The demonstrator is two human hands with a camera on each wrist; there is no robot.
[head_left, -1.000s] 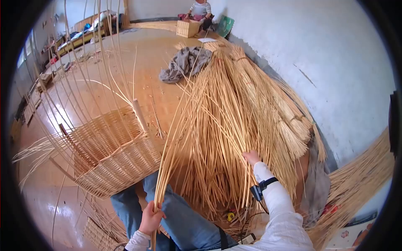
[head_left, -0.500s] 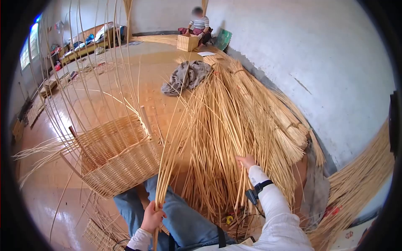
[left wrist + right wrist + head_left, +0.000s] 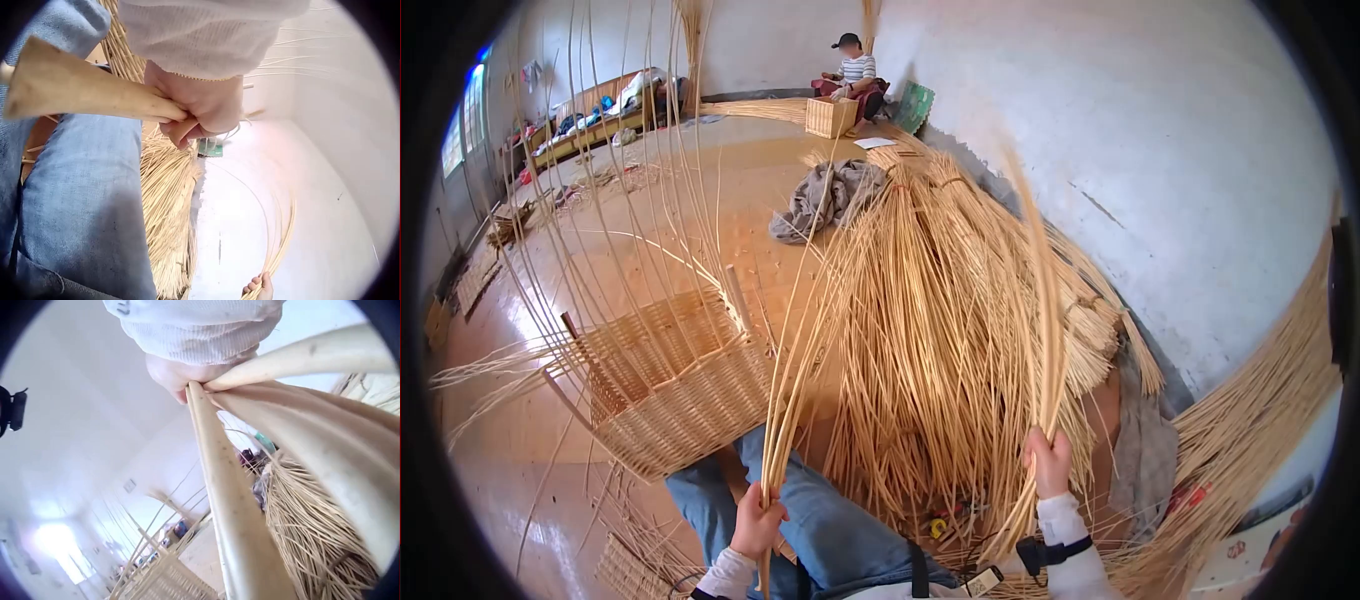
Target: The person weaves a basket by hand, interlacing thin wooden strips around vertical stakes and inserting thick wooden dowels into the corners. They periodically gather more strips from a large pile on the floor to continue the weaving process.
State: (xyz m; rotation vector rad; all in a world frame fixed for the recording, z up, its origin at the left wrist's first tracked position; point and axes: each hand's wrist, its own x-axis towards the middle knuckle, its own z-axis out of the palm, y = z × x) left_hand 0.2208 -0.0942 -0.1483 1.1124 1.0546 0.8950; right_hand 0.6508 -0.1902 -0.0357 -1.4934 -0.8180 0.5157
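Note:
My left hand (image 3: 758, 522) grips several long wicker rods (image 3: 778, 420) low in front of my thigh; their thick butt ends (image 3: 87, 87) jut out of the fist in the left wrist view. To the right, my right hand (image 3: 1050, 462) holds another bunch of rods (image 3: 1048, 370), upright with motion-blurred tips. In the right wrist view their butts (image 3: 231, 487) splay from the fist. Behind both hands spreads a big heap of loose rods (image 3: 920, 330). A partly woven basket (image 3: 690, 410) with tall upright stakes leans by my knees on the left.
A grey cloth (image 3: 830, 200) lies at the heap's far end. Beyond it a person (image 3: 855, 72) sits with a small basket (image 3: 830, 117). Tied bundles line the wall (image 3: 1160, 200); more rods (image 3: 1250, 400) stand at right. A yellow tape measure (image 3: 938, 527) lies near my legs.
My right hand has come away from the heap, moving right and nearer to me, and its rods now stand upright. My left hand stays nearly in place with its rods.

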